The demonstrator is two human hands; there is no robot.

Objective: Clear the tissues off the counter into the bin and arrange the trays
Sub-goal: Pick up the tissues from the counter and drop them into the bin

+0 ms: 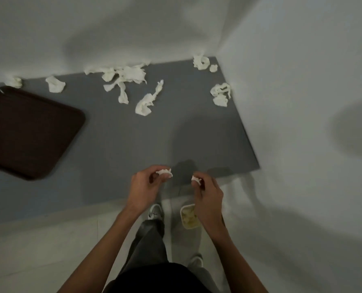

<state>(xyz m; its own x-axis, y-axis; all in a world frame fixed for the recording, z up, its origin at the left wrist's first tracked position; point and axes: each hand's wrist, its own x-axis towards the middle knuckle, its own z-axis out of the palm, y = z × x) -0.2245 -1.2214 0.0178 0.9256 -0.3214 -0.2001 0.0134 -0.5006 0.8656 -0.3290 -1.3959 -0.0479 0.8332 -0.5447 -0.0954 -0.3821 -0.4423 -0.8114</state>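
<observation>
Surroundings: brown tray [31, 132] lay on the grey table [121, 144], well left of both hands; loose tissues [124, 78] were scattered far beyond the fingers, along the wall.
Hidden: bin [189, 216] sat on the floor below, partly covered by the right hand [207, 199]; tray cut off at the frame edge.
Left hand [145, 187]: fingers pinched a tissue scrap [165, 172].
Right hand: fingers pinched a smaller scrap [196, 179].

A grey counter [116, 149] carries a dark brown tray [28, 132] and scattered crumpled tissues [125, 79].
</observation>
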